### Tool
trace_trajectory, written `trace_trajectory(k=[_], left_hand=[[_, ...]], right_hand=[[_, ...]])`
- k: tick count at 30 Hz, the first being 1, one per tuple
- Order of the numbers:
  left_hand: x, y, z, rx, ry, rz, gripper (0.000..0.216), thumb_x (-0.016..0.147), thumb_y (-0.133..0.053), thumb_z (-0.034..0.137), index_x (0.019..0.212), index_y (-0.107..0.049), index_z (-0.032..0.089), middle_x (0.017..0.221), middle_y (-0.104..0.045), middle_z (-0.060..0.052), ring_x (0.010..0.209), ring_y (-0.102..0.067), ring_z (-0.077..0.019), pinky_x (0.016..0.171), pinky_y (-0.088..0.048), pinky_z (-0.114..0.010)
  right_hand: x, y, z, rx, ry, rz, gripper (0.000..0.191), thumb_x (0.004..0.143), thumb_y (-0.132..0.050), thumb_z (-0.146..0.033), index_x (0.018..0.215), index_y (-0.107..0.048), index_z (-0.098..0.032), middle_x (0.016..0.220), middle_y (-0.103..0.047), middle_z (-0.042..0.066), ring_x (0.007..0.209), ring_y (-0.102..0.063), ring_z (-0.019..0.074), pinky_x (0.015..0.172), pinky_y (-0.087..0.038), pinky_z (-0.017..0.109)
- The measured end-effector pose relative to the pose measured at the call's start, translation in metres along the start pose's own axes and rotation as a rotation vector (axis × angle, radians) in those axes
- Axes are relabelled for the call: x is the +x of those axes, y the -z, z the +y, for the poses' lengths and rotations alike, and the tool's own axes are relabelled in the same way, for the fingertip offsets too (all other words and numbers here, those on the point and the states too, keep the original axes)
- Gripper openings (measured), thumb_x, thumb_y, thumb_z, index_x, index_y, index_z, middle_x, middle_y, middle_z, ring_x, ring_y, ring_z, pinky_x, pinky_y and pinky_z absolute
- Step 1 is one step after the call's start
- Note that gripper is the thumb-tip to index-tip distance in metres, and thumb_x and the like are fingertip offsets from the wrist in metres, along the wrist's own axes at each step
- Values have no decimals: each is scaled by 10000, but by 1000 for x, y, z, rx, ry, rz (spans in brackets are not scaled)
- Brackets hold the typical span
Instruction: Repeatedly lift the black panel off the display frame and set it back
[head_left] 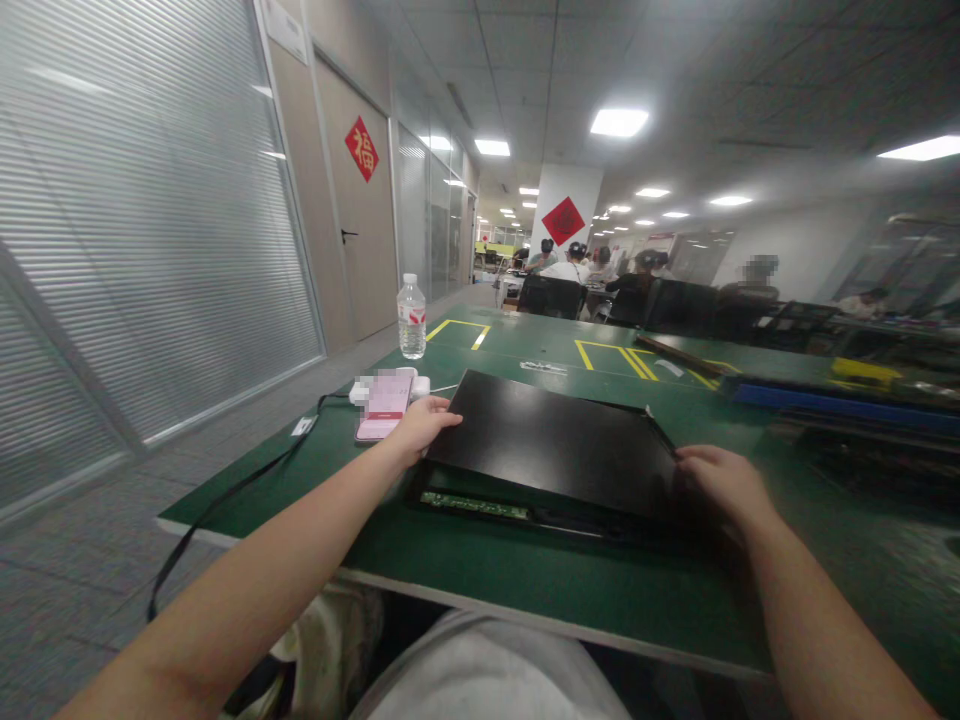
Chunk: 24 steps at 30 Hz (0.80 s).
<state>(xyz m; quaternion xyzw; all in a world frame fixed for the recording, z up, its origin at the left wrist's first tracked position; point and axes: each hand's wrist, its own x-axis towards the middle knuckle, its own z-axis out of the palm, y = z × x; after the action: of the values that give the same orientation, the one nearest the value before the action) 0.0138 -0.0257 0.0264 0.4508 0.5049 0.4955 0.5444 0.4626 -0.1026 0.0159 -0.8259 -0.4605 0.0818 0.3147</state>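
Black display panel (559,435) is being held by its sides over a shallow black frame (562,527), near edge of the green worktable (540,590). Left edge is being gripped by the left hand (431,430). Right hand (724,480) is being pinched at the right edge; can't tell if panel, frame rim or both are being grasped.

Green circuit board strip (474,505) is being exposed along the frame's near side. Judgement: panel could be cracked if it is being twisted by uneven hand heights; board parts could be scraped if the near edge is being let down on them. Underside is being hidden, so snags can't be ruled out.

Phone (386,408) is being crowded by the left hand; could be knocked by a leftward swing. Water bottle (412,325) is being kept beyond it. Farther out, yellow tape (607,347) is being seen on the tabletop.
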Motion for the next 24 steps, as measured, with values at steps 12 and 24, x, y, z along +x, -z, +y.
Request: trace_trajectory(k=[12, 24], left_hand=[[-2, 0, 3, -96, 51, -9, 421, 577, -831, 79, 924, -604, 150, 647, -704, 2, 524, -656, -159, 553, -517, -267], [-7, -4, 8, -104, 66, 12, 339, 625, -738, 20, 905, -602, 155, 617, -697, 5, 497, -641, -151, 518, -513, -252]], right_hand=[[-2, 2, -3, 14, -23, -1, 281, 689, -622, -262, 886, -820, -228, 851, -774, 63, 790, -674, 228, 691, -467, 315], [2, 3, -1, -29, -76, -23, 263, 728, -642, -270, 917, -818, -222, 925, -780, 70, 826, -673, 242, 710, -466, 331]])
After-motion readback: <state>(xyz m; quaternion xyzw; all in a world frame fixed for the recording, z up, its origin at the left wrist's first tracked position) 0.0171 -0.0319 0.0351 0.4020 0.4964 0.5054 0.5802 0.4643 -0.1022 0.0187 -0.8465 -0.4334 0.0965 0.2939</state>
